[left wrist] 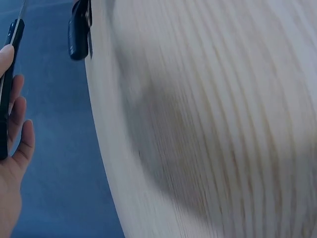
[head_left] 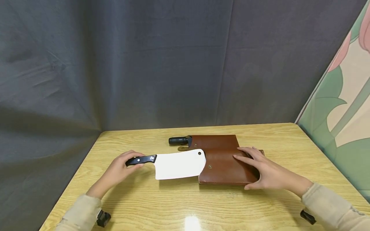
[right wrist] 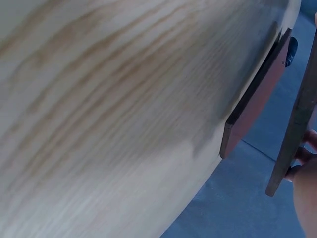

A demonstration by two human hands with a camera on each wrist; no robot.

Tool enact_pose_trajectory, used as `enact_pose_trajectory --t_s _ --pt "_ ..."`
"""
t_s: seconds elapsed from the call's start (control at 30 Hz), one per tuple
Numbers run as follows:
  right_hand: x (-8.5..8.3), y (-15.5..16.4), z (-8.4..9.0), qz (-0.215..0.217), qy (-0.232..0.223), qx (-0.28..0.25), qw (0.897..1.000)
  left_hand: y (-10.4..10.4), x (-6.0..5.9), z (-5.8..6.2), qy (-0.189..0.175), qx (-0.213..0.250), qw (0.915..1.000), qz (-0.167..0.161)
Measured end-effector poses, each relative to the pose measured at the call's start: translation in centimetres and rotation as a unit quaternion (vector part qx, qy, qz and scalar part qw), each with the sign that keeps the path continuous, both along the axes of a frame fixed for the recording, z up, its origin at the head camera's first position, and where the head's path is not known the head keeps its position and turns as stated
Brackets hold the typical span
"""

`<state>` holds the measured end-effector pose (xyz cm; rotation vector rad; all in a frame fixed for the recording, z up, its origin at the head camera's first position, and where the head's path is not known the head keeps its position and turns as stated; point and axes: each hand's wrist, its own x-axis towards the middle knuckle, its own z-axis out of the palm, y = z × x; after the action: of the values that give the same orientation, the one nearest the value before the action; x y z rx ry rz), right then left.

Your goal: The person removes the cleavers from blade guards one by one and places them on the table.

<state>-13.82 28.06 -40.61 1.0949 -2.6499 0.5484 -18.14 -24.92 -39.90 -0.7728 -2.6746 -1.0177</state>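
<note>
My left hand (head_left: 127, 165) grips the black handle (head_left: 141, 160) of a cleaver, fingers curled round it in the left wrist view too. The cleaver's broad, bright blade (head_left: 177, 165) points right, with a small hole near its end. That end meets the left opening of a brown leather sheath (head_left: 225, 166); whether any of it is inside, I cannot tell. My right hand (head_left: 264, 170) holds this sheath by its right end, thumb at the near edge. In the right wrist view the held sheath (right wrist: 299, 109) is raised above the table.
Behind lies a second brown leather sheath (head_left: 214, 140), with a black knife handle (head_left: 178, 140) sticking out on its left. A small strap (head_left: 182, 148) shows below that handle. The wooden table (head_left: 173, 205) ends at a grey curtain (head_left: 162, 70); a flowered panel (head_left: 344, 106) stands at right.
</note>
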Motion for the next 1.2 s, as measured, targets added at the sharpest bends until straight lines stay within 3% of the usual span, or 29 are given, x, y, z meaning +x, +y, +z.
enact_pose_trajectory --t_s 0.23,0.37,0.67,0.87,1.2 --pt "0.2 0.3 -0.5 0.016 0.007 -0.004 1.000 -1.7 0.2 0.3 -0.039 0.007 0.9990 0.018" --pt "0.2 0.5 -0.9 0.020 0.009 -0.003 1.000 -2.3 0.3 0.1 -0.043 0.008 0.9988 0.023" --pt "0.3 0.7 -1.8 0.024 -0.002 -0.003 1.000 -3.1 0.4 -0.8 -0.047 -0.018 0.9978 0.043" --pt "0.4 0.9 -2.4 0.017 -0.017 0.002 1.000 -3.9 0.3 -1.7 -0.083 -0.019 0.9952 0.048" --pt "0.3 1.1 -3.0 0.007 -0.048 0.009 0.999 -4.6 -0.2 -3.0 -0.147 0.001 0.9890 0.016"
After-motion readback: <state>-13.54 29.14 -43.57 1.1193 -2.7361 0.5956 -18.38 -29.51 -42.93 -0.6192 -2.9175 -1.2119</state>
